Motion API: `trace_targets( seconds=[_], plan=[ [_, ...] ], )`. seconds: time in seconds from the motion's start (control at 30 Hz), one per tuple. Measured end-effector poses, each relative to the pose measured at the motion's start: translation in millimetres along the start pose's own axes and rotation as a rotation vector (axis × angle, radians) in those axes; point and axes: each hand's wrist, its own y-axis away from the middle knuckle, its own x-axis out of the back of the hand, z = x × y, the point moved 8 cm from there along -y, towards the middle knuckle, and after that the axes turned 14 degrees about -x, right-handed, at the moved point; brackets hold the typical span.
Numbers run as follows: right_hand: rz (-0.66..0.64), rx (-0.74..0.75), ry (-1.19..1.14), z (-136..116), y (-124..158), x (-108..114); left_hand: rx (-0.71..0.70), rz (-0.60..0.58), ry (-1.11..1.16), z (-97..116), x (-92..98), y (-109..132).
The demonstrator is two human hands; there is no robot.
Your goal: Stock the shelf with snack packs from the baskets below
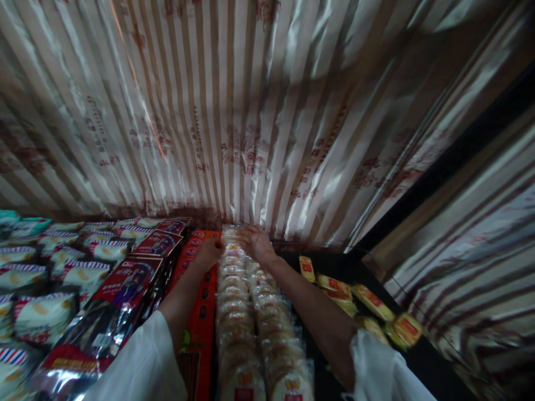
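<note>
Two long rows of round, flat cakes in clear wrappers (236,312) run away from me down the middle, overlapping one another. At the far end of the left row, my left hand (209,252) touches the row's left edge with its fingers curled; whether they grip a wrapper is not clear. My right hand (256,243) lies across the far end of both rows, palm down, fingers stretched to the left over the wrapped cakes. Beneath my left forearm is a flat red-orange box (203,312) with printed round pictures, beside the rows.
On the left stand dark red and silver pouches (121,289) and several rows of white snack packets (45,317). Small yellow packets (371,301) lie scattered on the black surface at right. A striped, printed curtain (251,111) hangs right behind the goods; a dark bar (451,161) slants at right.
</note>
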Motion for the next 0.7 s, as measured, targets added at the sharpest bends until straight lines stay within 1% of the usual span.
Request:
trace_targets(
  seconds=[0.07,0.13,0.2,0.33,0.4,0.47,0.53,0.6,0.7],
  plan=[
    [-0.036,0.001,-0.006,-4.5,4.9,5.4,-0.013,0.045,0.012,0.9,-0.8,0.4],
    [-0.104,0.001,0.011,-8.0,9.5,4.8,-0.012,0.075,0.027,1.2,-2.5,0.9],
    [-0.160,-0.029,0.045,-8.1,12.7,1.8,-0.003,0.091,0.037,1.1,-3.2,2.4],
    [-0.172,-0.106,0.098,-6.4,15.6,-0.9,0.044,0.115,-0.010,-2.9,4.4,11.0],
    [-0.165,-0.125,0.111,-7.0,16.2,-1.0,0.101,0.084,-0.056,-8.4,7.8,17.7],
    [-0.167,-0.157,0.109,-6.2,16.4,-1.6,0.136,0.011,-0.075,-11.8,6.3,23.7],
    [-0.173,-0.182,0.102,-5.4,16.1,-2.8,0.113,-0.066,-0.055,-10.0,1.1,27.4],
    [-0.179,-0.191,0.100,-5.0,15.9,-4.3,0.067,-0.107,-0.019,-5.7,-4.2,29.1],
    [-0.143,-0.171,0.092,-5.7,16.2,-1.9,0.026,-0.087,0.028,-2.2,-8.4,28.7]
  ],
)
